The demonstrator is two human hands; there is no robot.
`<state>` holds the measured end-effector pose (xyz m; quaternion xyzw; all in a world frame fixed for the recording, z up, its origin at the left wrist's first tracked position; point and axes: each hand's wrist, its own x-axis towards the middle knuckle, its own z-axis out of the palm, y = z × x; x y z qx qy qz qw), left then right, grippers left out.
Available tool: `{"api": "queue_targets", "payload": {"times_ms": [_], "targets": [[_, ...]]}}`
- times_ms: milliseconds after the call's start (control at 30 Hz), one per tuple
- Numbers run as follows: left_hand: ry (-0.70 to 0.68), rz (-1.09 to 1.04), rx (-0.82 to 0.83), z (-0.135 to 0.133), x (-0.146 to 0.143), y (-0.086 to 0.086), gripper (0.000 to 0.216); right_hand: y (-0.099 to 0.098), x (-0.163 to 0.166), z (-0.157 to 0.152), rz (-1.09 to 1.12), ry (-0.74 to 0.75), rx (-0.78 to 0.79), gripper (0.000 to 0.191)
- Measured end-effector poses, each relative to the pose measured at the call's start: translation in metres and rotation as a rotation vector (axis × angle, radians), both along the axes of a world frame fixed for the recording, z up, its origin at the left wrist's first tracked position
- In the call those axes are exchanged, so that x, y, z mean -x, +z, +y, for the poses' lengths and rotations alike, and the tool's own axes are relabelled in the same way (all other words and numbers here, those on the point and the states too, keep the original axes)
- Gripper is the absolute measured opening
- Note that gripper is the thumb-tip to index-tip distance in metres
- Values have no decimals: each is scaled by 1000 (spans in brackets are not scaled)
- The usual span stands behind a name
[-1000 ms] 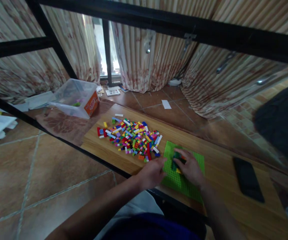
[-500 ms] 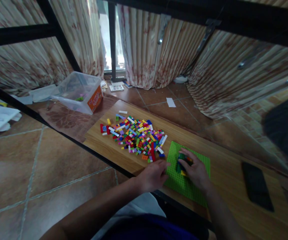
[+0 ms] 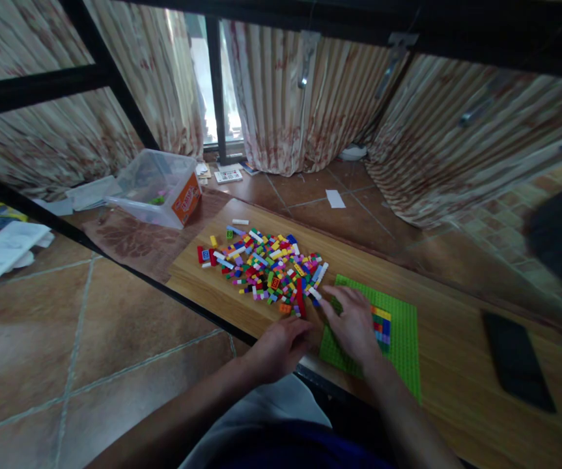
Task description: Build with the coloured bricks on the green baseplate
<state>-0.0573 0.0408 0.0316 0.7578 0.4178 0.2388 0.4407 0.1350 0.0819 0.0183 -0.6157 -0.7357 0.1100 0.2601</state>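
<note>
My right hand [image 3: 353,324] reaches over the left part of the green baseplate [image 3: 405,352], thumb and fingers apart, its fingertips at the right edge of a heap of toy building bricks [image 3: 271,264]. Nearest to those fingertips are a white brick [image 3: 314,293] and a dark blue one. On the baseplate, partly covered by this hand, is a patch of joined bricks [image 3: 383,327] in yellow, blue, red, green and purple. My left hand [image 3: 281,348] is curled at the table's near edge, just below an orange brick [image 3: 285,308]. Whatever its fingers hold is hidden.
A black phone-like slab [image 3: 518,358] lies on the wooden table [image 3: 449,339], right of the baseplate. Beyond the table's left end, a clear plastic box [image 3: 156,185] with an orange label stands on a brown mat. Dark metal bars cross in front of patterned curtains [image 3: 271,98].
My right hand has moved left from the joined bricks to the heap's edge and opened, uncovering part of the patch. My left hand has drawn slightly left and nearer to me.
</note>
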Motion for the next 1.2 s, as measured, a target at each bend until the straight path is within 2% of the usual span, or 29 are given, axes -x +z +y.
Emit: {"api": "queue_targets", "payload": {"times_ms": [133, 233, 433, 600, 933, 1100, 1200], "targets": [[39, -18, 7, 1, 3, -1, 27, -6, 14, 7, -27, 13, 41, 25], [41, -24, 20, 4, 2, -3, 25, -7, 12, 7, 54, 14, 69, 25], [108, -60, 94, 8, 0, -4, 24, 8, 7, -5, 295, -53, 62, 29], [113, -30, 105, 7, 0, -4, 24, 18, -5, -19, 345, -115, 40, 32], [125, 71, 50, 7, -4, -14, 27, 6, -80, -45, 228, -350, 51, 34], [130, 84, 39, 8, -6, -12, 25, 0, -93, -33, 95, -311, -63, 35], [132, 91, 41, 8, -6, -10, 24, -3, -93, -22, 34, -267, -61, 35]]}}
